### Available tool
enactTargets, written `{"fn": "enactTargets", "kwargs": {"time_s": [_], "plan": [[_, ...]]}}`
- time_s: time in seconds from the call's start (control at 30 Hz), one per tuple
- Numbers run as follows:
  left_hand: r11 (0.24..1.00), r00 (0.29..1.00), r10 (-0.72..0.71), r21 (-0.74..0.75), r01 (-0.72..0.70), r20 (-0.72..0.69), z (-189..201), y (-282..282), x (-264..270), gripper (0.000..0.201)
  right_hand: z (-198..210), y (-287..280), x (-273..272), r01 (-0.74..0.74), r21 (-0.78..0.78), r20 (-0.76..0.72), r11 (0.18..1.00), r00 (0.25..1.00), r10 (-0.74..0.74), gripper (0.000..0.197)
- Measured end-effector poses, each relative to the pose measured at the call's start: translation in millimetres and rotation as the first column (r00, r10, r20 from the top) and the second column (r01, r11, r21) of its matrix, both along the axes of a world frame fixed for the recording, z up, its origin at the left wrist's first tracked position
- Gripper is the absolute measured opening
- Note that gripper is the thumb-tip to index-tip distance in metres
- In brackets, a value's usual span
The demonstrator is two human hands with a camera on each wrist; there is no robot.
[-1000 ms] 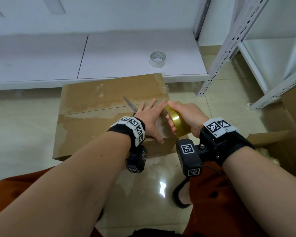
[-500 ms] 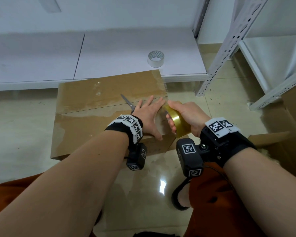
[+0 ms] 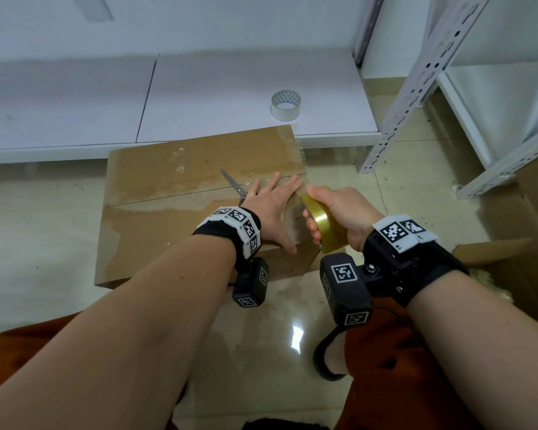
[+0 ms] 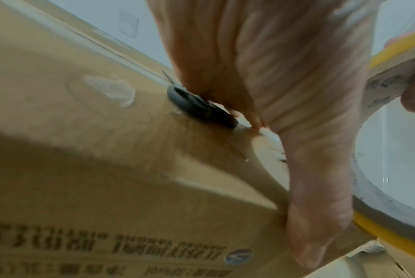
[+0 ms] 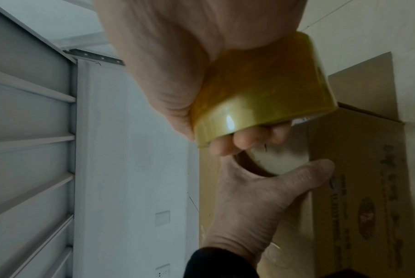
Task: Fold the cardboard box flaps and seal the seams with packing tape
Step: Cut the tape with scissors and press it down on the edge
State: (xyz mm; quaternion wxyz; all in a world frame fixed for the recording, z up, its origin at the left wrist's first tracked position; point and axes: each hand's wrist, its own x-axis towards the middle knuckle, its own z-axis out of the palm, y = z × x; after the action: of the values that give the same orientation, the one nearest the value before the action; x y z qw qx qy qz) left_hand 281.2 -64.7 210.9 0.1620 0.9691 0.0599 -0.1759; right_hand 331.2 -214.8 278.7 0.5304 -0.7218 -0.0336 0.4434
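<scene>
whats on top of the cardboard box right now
On the cardboard box lie scissors, their handles partly covered by the left hand, which presses flat near the right edge. Glossy tape strips cover the seam. What lies under the palm is hidden.

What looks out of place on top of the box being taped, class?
The scissors lie loose on the cardboard box, partly under the left hand, near the seam. Odd: they sit where tape goes.

A glossy tiled floor (image 3: pixel 38 231) is seen carrying the closed cardboard box (image 3: pixel 174 212), a second, open carton (image 3: pixel 516 268) at the right and the white shelving frame (image 3: pixel 416 88), while a clear tape roll (image 3: pixel 285 105) is set on the low white platform (image 3: pixel 199 100) behind.
</scene>
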Motion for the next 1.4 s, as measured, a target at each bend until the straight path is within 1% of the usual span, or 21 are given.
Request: {"fn": "enactTargets", "kwargs": {"time_s": [0.3, 0.53, 0.7, 0.77, 0.87, 1.0, 1.13, 1.27, 1.4], "plan": [[1.0, 1.0, -0.004, 0.006, 0.004, 0.0, 2.1, -1.1, -0.7, 0.141, 1.3, -1.2, -0.9, 0.0, -0.006, -0.011, 1.0, 1.0, 0.0, 0.043], [1.0, 1.0, -0.002, 0.007, 0.002, 0.005, 2.3, -2.0, -0.9, 0.141, 3.7, -4.3, -1.5, -0.013, -0.043, -0.047, 0.999, 0.999, 0.011, 0.043], [1.0, 1.0, -0.006, 0.013, 0.006, 0.007, 0.9, -2.2, -0.8, 0.141, 5.9, -6.1, -0.9, -0.027, -0.036, -0.075, 0.999, 0.997, 0.024, 0.043], [1.0, 1.0, -0.012, 0.018, 0.012, 0.005, -0.9, -1.4, -1.3, 0.141, 6.1, -9.7, -0.3, -0.039, -0.022, -0.051, 0.999, 0.998, 0.038, 0.042], [1.0, 1.0, -0.018, 0.004, 0.018, -0.006, -2.1, -1.2, -1.5, 0.14, 2.9, -16.7, -2.2, -0.068, 0.015, 0.025, 0.998, 0.997, 0.068, 0.04], [0.999, 0.999, -0.017, -0.046, 0.018, 0.03, -1.6, -5.9, -6.4, 0.134, -3.7, -21.9, -6.7, -0.075, 0.068, 0.091, 0.995, 0.993, 0.068, 0.039], [0.997, 0.999, -0.007, -0.072, 0.009, 0.034, -1.8, -5.8, -8.3, 0.129, -6.2, -21.9, -6.9, -0.047, 0.087, 0.084, 0.995, 0.996, 0.04, 0.039], [0.998, 1.0, -0.014, -0.069, 0.015, 0.017, -2.5, -5.6, -5.4, 0.129, -4.5, -17.5, -10.4, -0.034, 0.056, 0.092, 0.998, 0.995, 0.029, 0.039], [0.998, 1.0, -0.024, -0.066, 0.025, 0.007, -3.7, -4.2, -5.9, 0.128, -2.7, -16.3, -9.1, -0.034, 0.032, 0.041, 0.999, 0.999, 0.033, 0.039]]}}
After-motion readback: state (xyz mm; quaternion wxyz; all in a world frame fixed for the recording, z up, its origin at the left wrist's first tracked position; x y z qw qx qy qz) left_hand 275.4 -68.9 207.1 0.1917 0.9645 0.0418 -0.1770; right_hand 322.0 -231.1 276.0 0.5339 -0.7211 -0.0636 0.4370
